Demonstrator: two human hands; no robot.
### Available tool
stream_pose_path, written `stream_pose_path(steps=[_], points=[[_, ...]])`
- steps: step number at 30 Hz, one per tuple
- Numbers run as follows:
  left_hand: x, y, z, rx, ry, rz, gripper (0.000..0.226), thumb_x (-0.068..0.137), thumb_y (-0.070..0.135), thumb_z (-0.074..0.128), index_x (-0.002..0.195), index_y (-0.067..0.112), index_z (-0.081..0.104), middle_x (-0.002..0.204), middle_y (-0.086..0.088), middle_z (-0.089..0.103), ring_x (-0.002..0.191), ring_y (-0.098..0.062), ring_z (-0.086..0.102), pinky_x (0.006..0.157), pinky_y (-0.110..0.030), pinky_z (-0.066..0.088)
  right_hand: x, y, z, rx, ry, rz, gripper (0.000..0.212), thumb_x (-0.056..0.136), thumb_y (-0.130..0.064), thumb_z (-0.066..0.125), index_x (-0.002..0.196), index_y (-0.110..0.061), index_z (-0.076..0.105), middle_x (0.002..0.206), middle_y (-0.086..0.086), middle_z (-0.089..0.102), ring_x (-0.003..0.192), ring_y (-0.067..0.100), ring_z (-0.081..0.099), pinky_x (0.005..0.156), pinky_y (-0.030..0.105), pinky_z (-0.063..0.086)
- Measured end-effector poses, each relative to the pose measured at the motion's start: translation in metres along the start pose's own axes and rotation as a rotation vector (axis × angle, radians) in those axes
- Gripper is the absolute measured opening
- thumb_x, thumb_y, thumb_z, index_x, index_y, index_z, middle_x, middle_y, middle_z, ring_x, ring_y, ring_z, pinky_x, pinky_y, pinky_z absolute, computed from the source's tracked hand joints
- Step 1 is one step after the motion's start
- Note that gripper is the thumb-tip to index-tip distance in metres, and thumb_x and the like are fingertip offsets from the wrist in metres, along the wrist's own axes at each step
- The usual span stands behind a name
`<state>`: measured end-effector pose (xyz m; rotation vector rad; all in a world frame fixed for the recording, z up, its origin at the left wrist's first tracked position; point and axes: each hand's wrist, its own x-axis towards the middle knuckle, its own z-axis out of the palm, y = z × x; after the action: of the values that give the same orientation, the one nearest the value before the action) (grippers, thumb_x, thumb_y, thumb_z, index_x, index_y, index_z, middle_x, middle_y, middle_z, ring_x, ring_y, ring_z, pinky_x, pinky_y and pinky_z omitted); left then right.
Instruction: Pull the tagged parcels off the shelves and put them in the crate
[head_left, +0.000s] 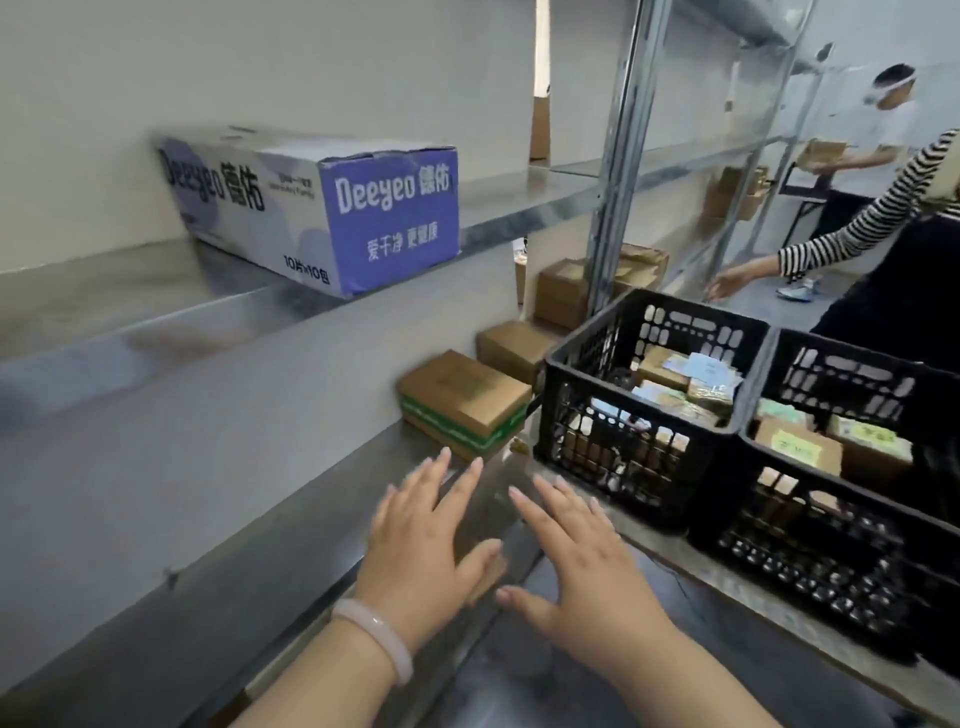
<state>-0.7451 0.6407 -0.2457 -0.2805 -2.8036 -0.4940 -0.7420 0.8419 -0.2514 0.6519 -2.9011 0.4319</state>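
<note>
Left hand (431, 535) and right hand (582, 561) hover with fingers spread wide, holding nothing, near the green-taped cardboard parcel (467, 405) on the lower shelf (337, 530), just left of the black crate (623, 392). The parcel looks stiff and probably light; grip its two sides.

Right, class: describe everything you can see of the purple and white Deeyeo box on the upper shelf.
The Deeyeo box is a long, closed cardboard carton: a purple end panel with white lettering, a paler whitish side with dark lettering. It lies flat on the metal upper shelf, turned at an angle, its purple end's near corner about at the shelf's front edge. Nothing rests on it; no tag shows on the visible faces.
</note>
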Motion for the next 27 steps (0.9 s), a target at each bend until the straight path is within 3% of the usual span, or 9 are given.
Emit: stream_pose_path(steps=[12, 16, 20, 27], points=[[0.128, 0.024, 0.062, 0.044, 0.057, -0.408, 0.072, 0.090, 0.068, 0.038, 0.151, 0.048, 0.006, 0.164, 0.009, 0.003, 0.150, -0.014, 0.002, 0.120, -0.040, 0.004, 0.164, 0.132, -0.018, 0.055, -0.092, -0.258, 0.083, 0.086, -0.067, 0.047, 0.153, -0.039, 0.007, 0.162, -0.011, 0.001, 0.147, 0.006, -0.012, 0.120, 0.033, -0.004], [0.149, 0.023, 0.082, 0.022, 0.016, -0.538, 0.071, 0.090, 0.066, 0.041, 0.151, 0.047, 0.010, 0.164, 0.007, 0.007, 0.150, -0.016, 0.004, 0.120, -0.040, 0.008, 0.200, 0.151, -0.002, 0.133, -0.132, -0.283, 0.079, 0.087, -0.061, 0.052, 0.153, -0.035, 0.016, 0.162, -0.006, 0.012, 0.148, 0.009, -0.002, 0.121, 0.034, 0.005], [0.176, 0.010, 0.091, 0.001, -0.001, -0.665, 0.071, 0.090, 0.064, 0.044, 0.152, 0.044, 0.014, 0.164, 0.002, 0.011, 0.150, -0.022, 0.009, 0.119, -0.040, 0.013, 0.240, 0.153, 0.014, 0.170, -0.162, -0.317, 0.075, 0.089, -0.055, 0.055, 0.152, -0.032, 0.021, 0.161, -0.002, 0.016, 0.149, 0.013, 0.004, 0.118, 0.032, 0.005], [0.211, -0.006, 0.110, -0.114, -0.086, -0.812, 0.071, 0.089, 0.067, 0.043, 0.151, 0.047, 0.015, 0.164, 0.002, 0.005, 0.149, -0.027, 0.008, 0.117, -0.046, 0.017, 0.318, 0.160, 0.036, 0.230, -0.306, -0.134, 0.069, 0.093, -0.049, 0.054, 0.152, -0.029, 0.026, 0.160, 0.001, 0.018, 0.147, 0.021, 0.013, 0.115, 0.038, 0.020]])
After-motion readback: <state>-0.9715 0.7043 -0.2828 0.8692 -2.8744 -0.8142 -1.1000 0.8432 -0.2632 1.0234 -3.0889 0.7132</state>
